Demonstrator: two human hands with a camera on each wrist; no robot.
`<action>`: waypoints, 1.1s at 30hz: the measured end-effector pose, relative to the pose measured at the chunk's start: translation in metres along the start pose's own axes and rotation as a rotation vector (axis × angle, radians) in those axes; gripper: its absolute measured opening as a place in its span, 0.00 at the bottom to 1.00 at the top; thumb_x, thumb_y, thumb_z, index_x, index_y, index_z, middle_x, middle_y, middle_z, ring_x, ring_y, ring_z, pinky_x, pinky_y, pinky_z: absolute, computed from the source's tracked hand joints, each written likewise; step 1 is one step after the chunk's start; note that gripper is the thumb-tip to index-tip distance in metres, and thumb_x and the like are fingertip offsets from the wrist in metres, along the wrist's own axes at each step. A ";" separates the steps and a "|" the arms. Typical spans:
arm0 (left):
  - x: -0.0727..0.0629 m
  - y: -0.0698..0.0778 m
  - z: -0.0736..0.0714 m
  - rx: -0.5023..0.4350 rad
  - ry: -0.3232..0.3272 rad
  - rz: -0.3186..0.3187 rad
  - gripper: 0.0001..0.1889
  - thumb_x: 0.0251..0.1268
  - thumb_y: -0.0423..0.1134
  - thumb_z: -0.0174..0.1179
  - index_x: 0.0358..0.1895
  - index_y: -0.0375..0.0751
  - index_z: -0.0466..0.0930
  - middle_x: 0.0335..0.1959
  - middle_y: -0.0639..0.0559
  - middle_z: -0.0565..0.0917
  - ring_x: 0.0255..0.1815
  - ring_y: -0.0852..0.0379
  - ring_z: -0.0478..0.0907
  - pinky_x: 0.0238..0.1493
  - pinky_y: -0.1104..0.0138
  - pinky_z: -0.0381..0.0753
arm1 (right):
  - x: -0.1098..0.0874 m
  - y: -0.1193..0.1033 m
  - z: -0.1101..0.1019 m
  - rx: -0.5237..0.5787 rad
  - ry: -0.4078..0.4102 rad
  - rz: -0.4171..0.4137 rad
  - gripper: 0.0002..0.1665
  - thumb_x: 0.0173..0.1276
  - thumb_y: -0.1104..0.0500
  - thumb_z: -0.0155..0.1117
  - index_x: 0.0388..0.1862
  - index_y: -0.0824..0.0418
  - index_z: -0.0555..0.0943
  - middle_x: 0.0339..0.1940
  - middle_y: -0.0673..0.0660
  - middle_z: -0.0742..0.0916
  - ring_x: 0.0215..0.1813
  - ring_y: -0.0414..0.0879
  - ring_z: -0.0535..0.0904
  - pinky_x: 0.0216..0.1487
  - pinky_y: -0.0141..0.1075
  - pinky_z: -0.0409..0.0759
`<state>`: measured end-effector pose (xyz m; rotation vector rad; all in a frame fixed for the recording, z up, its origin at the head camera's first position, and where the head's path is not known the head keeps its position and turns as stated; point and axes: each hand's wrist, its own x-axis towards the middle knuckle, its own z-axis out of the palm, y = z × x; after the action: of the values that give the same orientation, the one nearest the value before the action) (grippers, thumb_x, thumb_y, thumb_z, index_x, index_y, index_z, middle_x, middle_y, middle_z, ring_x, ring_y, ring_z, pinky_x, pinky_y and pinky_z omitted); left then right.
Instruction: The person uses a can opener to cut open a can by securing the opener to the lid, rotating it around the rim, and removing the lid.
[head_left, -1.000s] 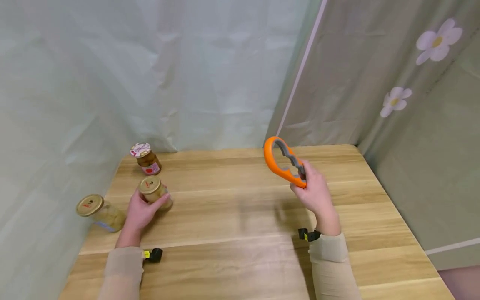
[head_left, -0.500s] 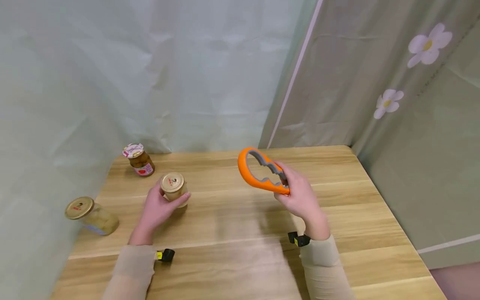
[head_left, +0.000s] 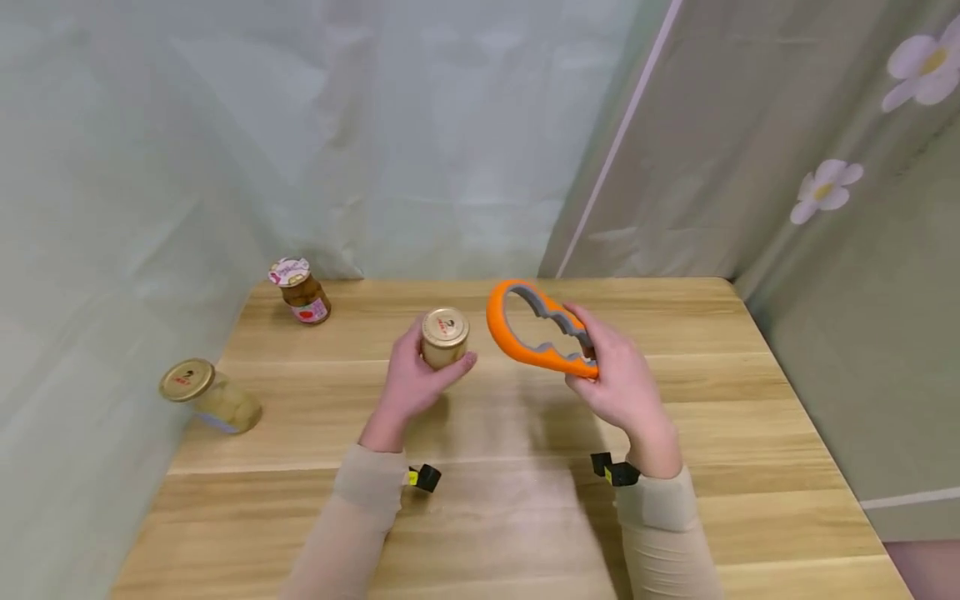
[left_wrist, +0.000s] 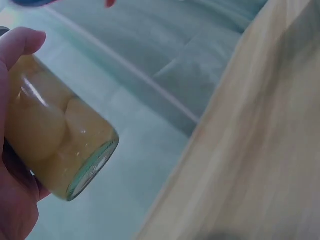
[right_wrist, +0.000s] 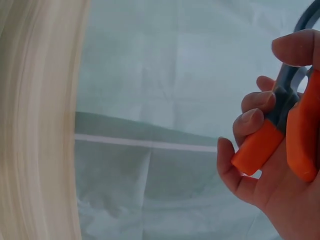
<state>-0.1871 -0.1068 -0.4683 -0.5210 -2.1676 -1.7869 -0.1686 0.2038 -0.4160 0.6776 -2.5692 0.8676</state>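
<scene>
My left hand (head_left: 410, 377) grips a glass jar of pale fruit (left_wrist: 55, 120) with a gold lid (head_left: 446, 327). The left wrist view shows the jar's glass base clear of the wooden table. To its right, my right hand (head_left: 621, 379) holds an orange jar opener (head_left: 517, 342) with a grey scalloped inner edge. In the right wrist view the fingers (right_wrist: 250, 122) curl round the opener's two orange handle ends (right_wrist: 257, 150). The opener's loop points toward the jar, with a small gap between them in the head view.
A second gold-lidded jar of pale fruit (head_left: 228, 406) stands at the table's left edge. A smaller jar with a pink-and-white lid (head_left: 305, 298) stands at the back left. Behind the wooden table (head_left: 262, 517) hangs a pale curtain (head_left: 450, 167).
My left hand has carried the jar to the right and up off the table, close to the opener. The right hand has brought the opener left, nearer the jar.
</scene>
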 end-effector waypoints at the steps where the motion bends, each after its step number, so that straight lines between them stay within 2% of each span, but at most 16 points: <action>1: 0.002 0.000 0.007 0.007 -0.006 0.014 0.28 0.56 0.36 0.81 0.60 0.43 0.80 0.52 0.50 0.87 0.53 0.50 0.82 0.59 0.50 0.79 | 0.000 -0.001 -0.001 -0.014 -0.003 -0.005 0.52 0.51 0.65 0.64 0.81 0.51 0.71 0.33 0.54 0.81 0.35 0.49 0.73 0.43 0.48 0.72; 5: 0.004 -0.002 0.034 0.033 -0.025 0.112 0.28 0.55 0.34 0.82 0.59 0.44 0.81 0.50 0.50 0.88 0.49 0.50 0.83 0.55 0.55 0.81 | -0.002 -0.007 -0.003 -0.077 -0.028 -0.003 0.55 0.51 0.63 0.68 0.83 0.51 0.69 0.36 0.54 0.83 0.37 0.49 0.75 0.46 0.51 0.73; 8: 0.001 -0.005 0.050 0.014 -0.045 0.162 0.25 0.54 0.33 0.82 0.56 0.43 0.83 0.47 0.50 0.88 0.48 0.50 0.84 0.54 0.56 0.82 | -0.003 -0.011 -0.003 -0.125 -0.057 0.007 0.56 0.52 0.61 0.70 0.84 0.50 0.68 0.37 0.54 0.83 0.38 0.50 0.76 0.47 0.54 0.74; 10: -0.002 -0.006 0.059 -0.034 -0.075 0.159 0.25 0.55 0.34 0.81 0.56 0.44 0.83 0.48 0.51 0.88 0.49 0.50 0.84 0.56 0.55 0.82 | -0.003 -0.014 -0.003 -0.144 -0.074 0.012 0.56 0.53 0.60 0.71 0.85 0.50 0.67 0.37 0.54 0.83 0.39 0.50 0.77 0.48 0.55 0.74; 12: -0.005 -0.007 0.066 -0.079 -0.107 0.125 0.24 0.56 0.35 0.80 0.57 0.45 0.83 0.50 0.52 0.88 0.51 0.52 0.84 0.59 0.55 0.81 | -0.003 -0.016 -0.002 -0.152 -0.090 0.016 0.56 0.54 0.60 0.72 0.85 0.50 0.66 0.37 0.53 0.83 0.40 0.51 0.77 0.50 0.55 0.74; 15: -0.008 -0.005 0.075 -0.110 -0.154 0.097 0.27 0.58 0.34 0.79 0.62 0.43 0.82 0.54 0.53 0.87 0.57 0.52 0.83 0.65 0.54 0.80 | -0.003 -0.019 -0.001 -0.157 -0.107 0.022 0.56 0.54 0.59 0.73 0.85 0.49 0.66 0.37 0.53 0.83 0.41 0.52 0.78 0.51 0.56 0.74; 23: -0.013 -0.002 0.082 -0.099 -0.204 0.148 0.31 0.60 0.31 0.78 0.67 0.42 0.79 0.60 0.52 0.85 0.59 0.52 0.82 0.65 0.56 0.80 | -0.002 -0.022 -0.002 -0.190 -0.140 0.023 0.58 0.50 0.59 0.74 0.84 0.47 0.67 0.36 0.51 0.82 0.41 0.50 0.77 0.47 0.51 0.72; 28: -0.015 0.001 0.084 -0.118 -0.198 0.150 0.31 0.59 0.29 0.78 0.66 0.41 0.80 0.60 0.49 0.85 0.59 0.50 0.83 0.65 0.56 0.81 | -0.002 -0.023 -0.003 -0.207 -0.166 0.026 0.58 0.50 0.57 0.75 0.84 0.47 0.68 0.34 0.50 0.80 0.39 0.49 0.77 0.45 0.50 0.71; 33: -0.013 0.007 0.088 -0.116 -0.190 0.165 0.31 0.57 0.26 0.79 0.65 0.36 0.79 0.58 0.44 0.86 0.58 0.48 0.83 0.65 0.55 0.80 | -0.004 -0.021 -0.004 -0.220 -0.183 0.041 0.58 0.49 0.58 0.74 0.84 0.46 0.68 0.33 0.48 0.79 0.38 0.48 0.76 0.48 0.52 0.72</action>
<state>-0.1716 -0.0206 -0.4846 -0.9038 -2.0769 -1.8449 -0.1531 0.1925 -0.4048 0.6668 -2.7955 0.5454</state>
